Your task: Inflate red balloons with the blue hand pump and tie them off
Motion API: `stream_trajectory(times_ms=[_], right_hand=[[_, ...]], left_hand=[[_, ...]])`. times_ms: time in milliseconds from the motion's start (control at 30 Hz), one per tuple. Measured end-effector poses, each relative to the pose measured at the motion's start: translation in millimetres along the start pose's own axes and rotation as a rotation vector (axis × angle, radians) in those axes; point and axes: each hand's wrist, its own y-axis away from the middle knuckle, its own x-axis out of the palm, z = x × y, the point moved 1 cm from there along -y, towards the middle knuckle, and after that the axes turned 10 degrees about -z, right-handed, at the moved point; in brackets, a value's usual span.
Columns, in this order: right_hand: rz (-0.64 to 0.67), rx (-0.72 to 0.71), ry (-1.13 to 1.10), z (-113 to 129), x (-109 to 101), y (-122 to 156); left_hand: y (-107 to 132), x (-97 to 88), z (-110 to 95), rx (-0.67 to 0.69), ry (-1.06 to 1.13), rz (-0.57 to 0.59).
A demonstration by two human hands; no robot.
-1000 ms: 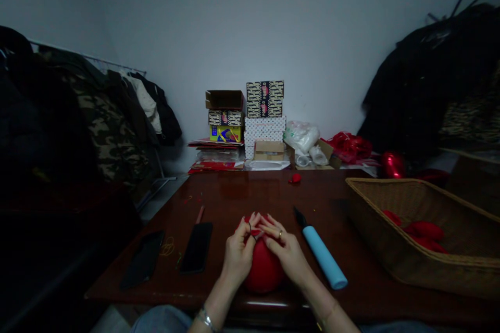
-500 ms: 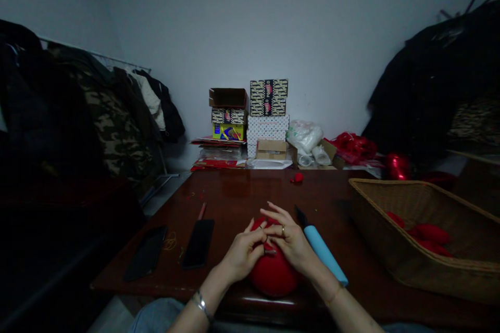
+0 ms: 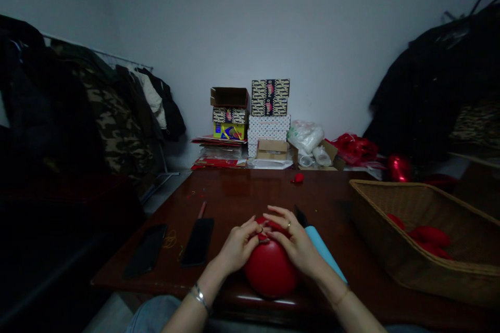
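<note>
A round, inflated red balloon (image 3: 272,273) rests at the table's near edge, between my two hands. At its top, my left hand (image 3: 239,242) has thumb and fingers pinched together on the balloon's neck. My right hand (image 3: 295,239) meets it there from the other side, its thumb and index finger closed at the same neck while the other fingers lie over the balloon. The fingertips partly hide the neck. Just right of my right hand lies a light blue hand pump (image 3: 325,252) with a black nozzle, partly covered by my wrist.
A wicker basket (image 3: 394,255) with several red balloons (image 3: 429,234) stands at the right. Two dark phones (image 3: 198,242), a reddish stick (image 3: 202,210) and yellow rubber bands (image 3: 169,239) lie at the left. Farther back is a small red piece (image 3: 298,178); boxes (image 3: 269,132) stand beyond the table.
The balloon has turned slightly and shows more of its shiny front. My fingers have shifted a little at its neck, and my right hand's fingers have moved slightly apart from the left's.
</note>
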Motion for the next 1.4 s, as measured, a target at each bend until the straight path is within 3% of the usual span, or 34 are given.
stream_trajectory(times_ms=[100, 167, 333, 467, 600, 967, 1067, 1233, 1300, 1400], right_hand=[[0.171, -0.150, 0.108, 3.9, 5.8, -3.5], [0.214, -0.185, 0.103, 1.4, 7.7, -5.9], [0.193, -0.133, 0.008, -6.0, 8.7, -4.7], [0.107, -0.043, -0.084, -10.1, 5.3, -1.4], [0.020, 0.044, -0.147, -12.5, -0.2, -2.0], [0.073, 0.196, -0.152, 17.9, 0.3, 12.7], [-0.035, 0.220, -0.112, 16.9, 8.3, 16.4], [-0.260, 0.315, -0.011, -4.3, 19.3, 23.5], [-0.252, 0.319, 0.002, -5.8, 21.0, 25.3], [-0.156, 0.267, -0.006, 5.3, 19.5, 23.0]], left_hand=[[-1.8, 1.1, -11.1, -0.012, -0.009, 0.077], [-2.0, 1.0, -15.1, -0.031, 0.024, 0.125], [-2.3, 1.9, -16.2, -0.093, 0.066, 0.200], [-5.4, 2.6, -18.7, -0.030, 0.023, 0.195], [-7.3, 1.4, -19.8, -0.032, 0.042, 0.166], [-9.8, 4.3, 2.7, -0.114, 0.168, -0.024], [-12.4, 3.3, 0.8, -0.132, 0.223, -0.057], [-12.4, -0.2, 1.7, -0.192, 0.365, -0.243], [-11.0, 0.4, 4.1, -0.170, 0.305, -0.284], [-8.8, 2.7, 8.6, -0.090, 0.034, -0.275]])
